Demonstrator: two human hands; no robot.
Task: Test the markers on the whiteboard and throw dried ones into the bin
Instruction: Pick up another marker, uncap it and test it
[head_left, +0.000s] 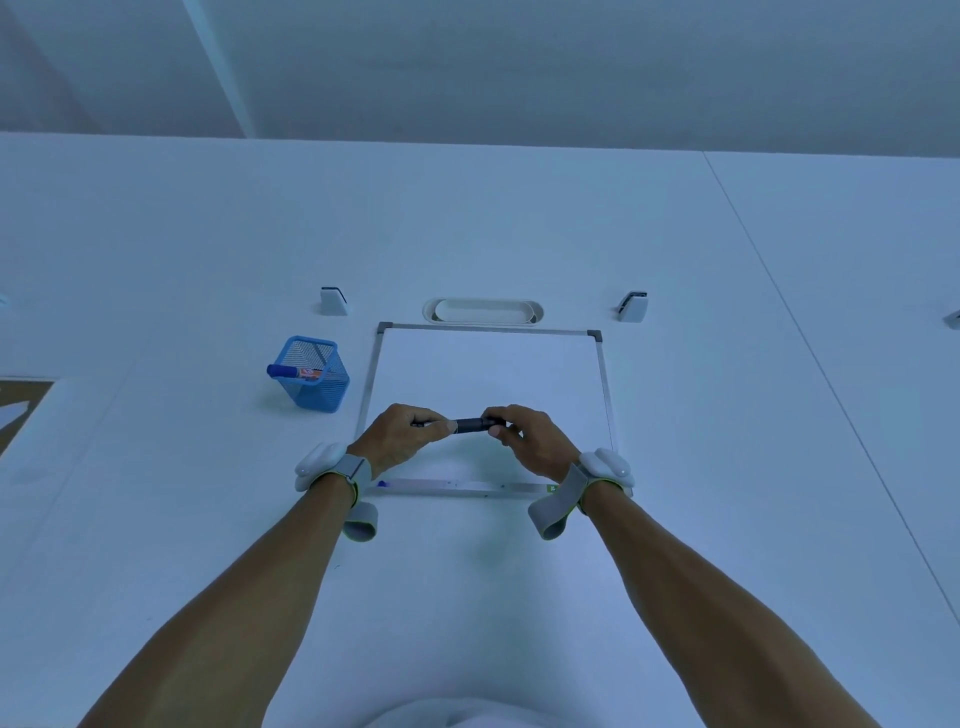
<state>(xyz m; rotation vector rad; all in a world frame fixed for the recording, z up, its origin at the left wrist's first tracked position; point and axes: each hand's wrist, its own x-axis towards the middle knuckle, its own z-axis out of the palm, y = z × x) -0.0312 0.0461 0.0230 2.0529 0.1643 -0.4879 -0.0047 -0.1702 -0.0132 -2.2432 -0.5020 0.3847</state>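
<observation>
Right now we are holding a dark marker (470, 424) level between both hands, just above the lower half of the whiteboard (488, 379), which is lying flat on the white table (727, 415). Our left hand (402, 434) is pinching one end of it with thumb and fingers curled closed, and our right hand (524, 434) is gripping the other end in the same clenched way. We cannot tell which end is the cap, though the two-handed hold looks to us like a pull to uncap it.

We are judging the marker to be light, rigid and smooth plastic, so it is likely to slip if held only at the tips. A firm grasp on the barrel with one hand and on the cap with the other, pulling straight apart, seems the sound way. It should not be fragile, apart from the soft tip.

To the left of the board a blue mesh bin (314, 379) is standing, with a blue marker (291, 371) lying across its rim.
</observation>
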